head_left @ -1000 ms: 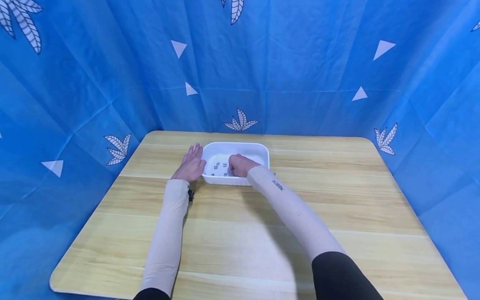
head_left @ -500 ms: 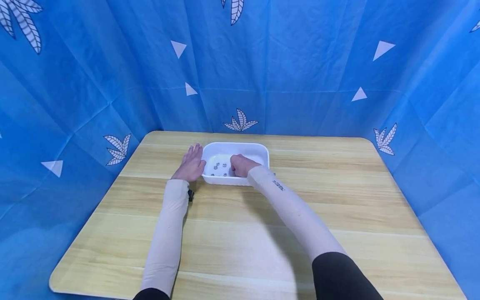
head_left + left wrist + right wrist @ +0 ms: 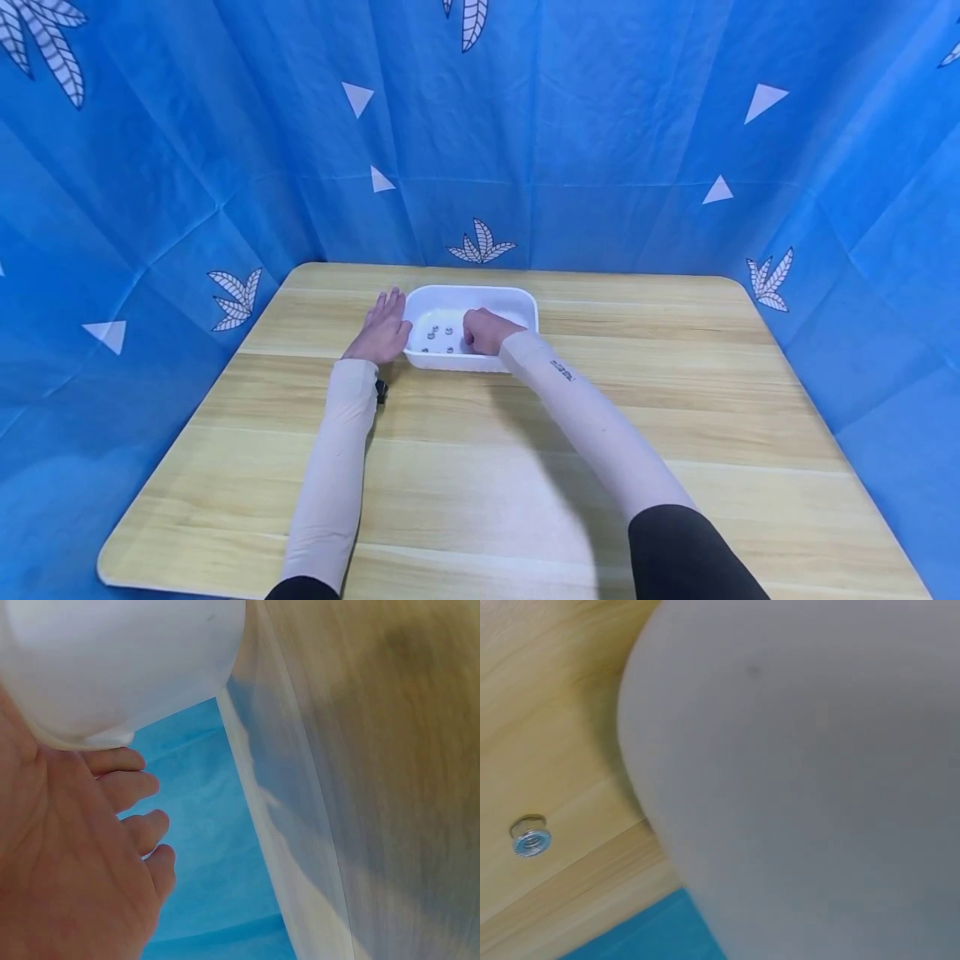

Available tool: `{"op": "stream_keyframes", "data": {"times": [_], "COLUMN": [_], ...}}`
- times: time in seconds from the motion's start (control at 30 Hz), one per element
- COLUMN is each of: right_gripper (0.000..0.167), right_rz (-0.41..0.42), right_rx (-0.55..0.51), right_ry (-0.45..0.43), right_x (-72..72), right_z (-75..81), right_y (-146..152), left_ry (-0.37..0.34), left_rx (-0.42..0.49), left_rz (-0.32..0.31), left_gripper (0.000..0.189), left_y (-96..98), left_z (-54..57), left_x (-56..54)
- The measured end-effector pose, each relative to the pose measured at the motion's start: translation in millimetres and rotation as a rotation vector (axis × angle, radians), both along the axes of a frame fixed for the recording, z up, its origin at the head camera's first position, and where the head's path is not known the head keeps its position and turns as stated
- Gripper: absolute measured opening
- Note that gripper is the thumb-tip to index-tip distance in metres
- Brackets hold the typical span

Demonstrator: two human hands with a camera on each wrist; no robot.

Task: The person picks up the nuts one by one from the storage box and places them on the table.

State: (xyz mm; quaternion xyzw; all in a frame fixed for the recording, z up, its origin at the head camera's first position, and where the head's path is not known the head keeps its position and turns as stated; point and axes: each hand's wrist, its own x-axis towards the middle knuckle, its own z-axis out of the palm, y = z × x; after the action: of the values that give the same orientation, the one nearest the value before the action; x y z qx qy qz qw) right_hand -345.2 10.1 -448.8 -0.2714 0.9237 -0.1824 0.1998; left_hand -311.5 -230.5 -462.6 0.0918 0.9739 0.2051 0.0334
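A white rectangular tray point(image 3: 442, 362) stands near the back of the table, with several small metal flange nuts point(image 3: 448, 331) scattered in its left half. My left hand point(image 3: 378, 329) rests against the tray's left end, fingers extended and thumb at the rim. In the left wrist view its fingers point(image 3: 135, 787) lie below the tray's rim, not wrapped round it. My right hand point(image 3: 483, 332) reaches down inside the tray, to the right of the nuts, with its fingers curled. I cannot tell whether something is pinched there, as the back of the hand hides the fingertips.
One flange nut point(image 3: 530, 835) lies on the wooden table point(image 3: 555, 765) outside the tray, seen in the right wrist view. A blue patterned curtain point(image 3: 600, 125) encloses the table's back and sides. The right forearm in its pale sleeve point(image 3: 585, 408) crosses over the table.
My right hand has shifted slightly to the right inside the tray, and its sleeve now covers the loose nut beside the tray in the head view. The left hand has stayed put.
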Motion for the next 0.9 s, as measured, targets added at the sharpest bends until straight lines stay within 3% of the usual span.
{"op": "stream_keyframes", "data": {"times": [0.3, 0.9], "right_gripper": [0.024, 0.027], "right_rz": [-0.021, 0.041], "right_rx": [-0.025, -0.089], "right_ry": [-0.004, 0.006], "right_x": [-3.2, -7.1], "right_z": [1.3, 7.6], "right_y": [6.1, 25.4], "left_ry": [-0.019, -0.035], "left_rx": [0.02, 0.027], "left_rz": [-0.011, -0.011], "left_gripper": [0.067, 0.068], "left_y": [-2.6, -2.8], "left_z": [-2.5, -3.2], "left_x": [-1.8, -2.1]}}
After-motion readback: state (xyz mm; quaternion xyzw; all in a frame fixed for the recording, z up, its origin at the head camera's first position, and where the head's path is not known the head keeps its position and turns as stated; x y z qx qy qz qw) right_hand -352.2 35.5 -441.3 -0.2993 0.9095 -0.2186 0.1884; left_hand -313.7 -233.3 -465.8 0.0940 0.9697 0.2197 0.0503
